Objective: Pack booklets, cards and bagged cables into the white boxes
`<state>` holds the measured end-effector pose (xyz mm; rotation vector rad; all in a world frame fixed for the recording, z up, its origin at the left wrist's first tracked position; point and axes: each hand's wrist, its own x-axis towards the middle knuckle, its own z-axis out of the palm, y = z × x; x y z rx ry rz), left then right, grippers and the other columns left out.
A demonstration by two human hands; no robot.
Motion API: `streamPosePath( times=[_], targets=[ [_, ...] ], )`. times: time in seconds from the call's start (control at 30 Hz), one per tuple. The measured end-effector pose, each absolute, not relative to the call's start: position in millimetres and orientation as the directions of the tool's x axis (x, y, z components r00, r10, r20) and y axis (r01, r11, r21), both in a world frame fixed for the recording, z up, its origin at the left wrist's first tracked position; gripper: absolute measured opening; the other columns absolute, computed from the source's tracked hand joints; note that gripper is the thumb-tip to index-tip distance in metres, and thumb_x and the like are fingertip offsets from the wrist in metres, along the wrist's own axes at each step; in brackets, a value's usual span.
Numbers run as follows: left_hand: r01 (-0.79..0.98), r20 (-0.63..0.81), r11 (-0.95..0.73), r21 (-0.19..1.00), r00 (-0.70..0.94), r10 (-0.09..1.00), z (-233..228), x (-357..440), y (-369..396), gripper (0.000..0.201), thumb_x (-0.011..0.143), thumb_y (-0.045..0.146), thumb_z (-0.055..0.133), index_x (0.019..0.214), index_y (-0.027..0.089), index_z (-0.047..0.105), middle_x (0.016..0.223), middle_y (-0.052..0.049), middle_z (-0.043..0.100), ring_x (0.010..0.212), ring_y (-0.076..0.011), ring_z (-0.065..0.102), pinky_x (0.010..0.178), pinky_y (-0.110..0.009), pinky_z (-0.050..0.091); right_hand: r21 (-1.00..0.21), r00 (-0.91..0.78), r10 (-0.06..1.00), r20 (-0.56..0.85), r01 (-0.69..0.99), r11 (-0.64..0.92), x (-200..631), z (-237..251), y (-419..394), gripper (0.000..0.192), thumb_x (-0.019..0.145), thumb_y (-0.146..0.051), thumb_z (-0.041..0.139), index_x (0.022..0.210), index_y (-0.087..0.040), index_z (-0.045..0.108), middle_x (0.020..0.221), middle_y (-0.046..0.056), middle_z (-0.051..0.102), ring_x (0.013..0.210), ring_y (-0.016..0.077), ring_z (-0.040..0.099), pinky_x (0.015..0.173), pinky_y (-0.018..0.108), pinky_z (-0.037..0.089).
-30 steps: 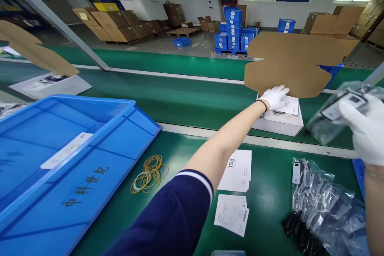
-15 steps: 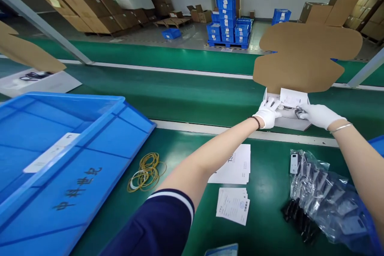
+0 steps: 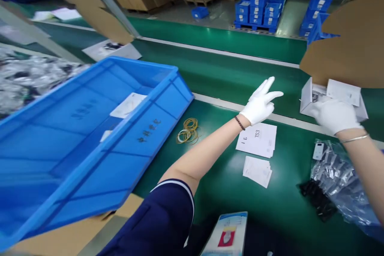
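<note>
The fingers (image 3: 271, 97) of the left hand (image 3: 260, 106) are spread and straight, grasping nothing; the gloved hand hangs in the air above the green table (image 3: 222, 192), just over the near edge of a sheet of paper (image 3: 257, 140) printed with "TS3". A dark bead bracelet (image 3: 239, 123) sits at that wrist, and a navy sleeve (image 3: 163, 220) with a white stripe covers the upper arm. The right hand (image 3: 336, 116), also in a white glove, rests against the front of a small white box (image 3: 309, 100) that stands on the green belt (image 3: 240, 76) beyond the table's pale strip. Its fingers curl toward the box, but whether they grip anything cannot be told, as the hand is blurred. The box's brown cardboard lid (image 3: 351, 48) stands open behind it, and a white leaflet (image 3: 343, 92) lies inside. A thin bangle (image 3: 355, 139) circles the right wrist.

A smaller stack of leaflets (image 3: 258, 171) lies near the "TS3" sheet. To the right, a pile of clear plastic bags (image 3: 342, 184) holding dark parts lies on the table. Yellow rubber bands (image 3: 187, 131) lie beside a large blue crate (image 3: 90, 136), tilted at the left, with a white label inside it. Blue bins (image 3: 258, 0) are stacked on the floor far behind.
</note>
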<state>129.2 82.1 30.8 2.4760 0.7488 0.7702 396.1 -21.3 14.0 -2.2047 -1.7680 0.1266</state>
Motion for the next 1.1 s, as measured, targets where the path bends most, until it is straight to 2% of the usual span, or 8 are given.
streamPosePath(
  times=[0.13,0.3,0.4,0.5,0.67,0.8,0.9,1.1],
  targets=[
    [0.418,0.335,-0.553,0.720,0.489,0.805,19.1,57.1,60.1,0.042,0.088,0.013,0.046,0.125,0.019,0.064,0.159,-0.008,0.032,0.146,-0.0210,0.034,0.119,-0.038,0.033,-0.245,-0.024,0.991,-0.132,0.969,-0.009,309.8,-18.0,-13.0,0.081,0.071,-0.062,0.074,0.138,-0.020,0.055,0.122,0.019,0.061,0.109,0.0386,0.057,0.087,0.047,0.048],
    [0.432,0.294,-0.444,0.785,0.371,0.881,-0.3,0.9,29.2,0.034,0.092,0.022,0.050,0.122,0.019,0.066,0.155,-0.008,0.040,0.140,-0.0222,0.044,0.119,-0.037,0.033,-0.335,0.059,0.995,-0.082,0.938,-0.084,311.5,-32.9,-5.7,0.027,0.082,-0.045,0.063,0.090,-0.021,0.072,0.102,0.010,0.068,0.093,0.0286,0.063,0.084,0.040,0.048],
    [0.432,0.285,-0.407,0.805,0.320,0.904,-8.9,-9.3,20.6,0.034,0.093,0.024,0.051,0.124,0.021,0.065,0.153,-0.006,0.044,0.139,-0.0215,0.045,0.119,-0.036,0.034,-0.393,0.208,0.977,-0.041,0.896,-0.207,318.2,-28.4,-9.4,0.035,0.088,-0.048,0.056,0.101,-0.018,0.069,0.097,0.011,0.069,0.082,0.0269,0.064,0.079,0.041,0.049],
    [0.417,0.282,-0.399,0.817,0.315,0.906,-14.2,-6.2,16.5,0.034,0.093,0.025,0.052,0.125,0.022,0.063,0.150,-0.006,0.048,0.139,-0.0214,0.045,0.119,-0.038,0.034,-0.476,0.138,0.989,-0.051,0.867,-0.145,303.6,-29.7,-14.7,0.060,0.070,-0.046,0.078,0.121,-0.017,0.063,0.119,0.014,0.064,0.102,0.0306,0.061,0.090,0.041,0.047],
    [0.340,0.295,-0.411,0.846,0.344,0.891,-20.0,-0.3,11.3,0.034,0.094,0.030,0.054,0.125,0.023,0.064,0.151,-0.006,0.047,0.140,-0.0224,0.044,0.121,-0.039,0.031,-0.517,0.159,0.987,-0.009,0.844,-0.141,284.8,-30.3,-16.3,0.019,0.082,-0.037,0.067,0.085,-0.019,0.066,0.095,0.009,0.068,0.092,0.0267,0.062,0.084,0.038,0.048],
    [0.139,0.171,-0.238,0.961,0.375,0.911,-17.8,8.8,3.9,0.063,0.082,0.033,0.072,0.139,0.019,0.051,0.148,-0.012,0.049,0.134,-0.0269,0.051,0.111,-0.039,0.046,-0.644,0.160,0.987,0.031,0.758,-0.102,271.2,-6.8,-35.4,0.027,0.091,-0.046,0.054,0.094,-0.020,0.059,0.087,0.005,0.069,0.078,0.0218,0.064,0.073,0.033,0.050],
    [0.008,0.012,-0.018,1.000,0.481,0.877,-17.2,18.8,2.3,0.053,0.076,0.032,0.079,0.122,0.012,0.064,0.123,-0.013,0.069,0.113,-0.0313,0.065,0.097,-0.043,0.056,-0.717,0.210,0.971,0.116,0.694,-0.064,257.2,8.5,-57.2,0.035,0.087,-0.053,0.061,0.097,-0.020,0.063,0.091,0.006,0.070,0.077,0.0226,0.065,0.074,0.035,0.051],
    [-0.288,-0.075,0.143,0.947,0.233,0.969,-30.3,12.3,12.1,0.040,0.080,0.037,0.074,0.113,0.016,0.067,0.122,-0.009,0.069,0.108,-0.0321,0.066,0.084,-0.045,0.061,-0.530,0.316,0.922,0.222,0.833,-0.158,255.8,-2.8,-98.4,0.030,0.088,-0.048,0.057,0.091,-0.022,0.071,0.101,0.007,0.071,0.097,0.0282,0.064,0.083,0.041,0.048]
  ],
)
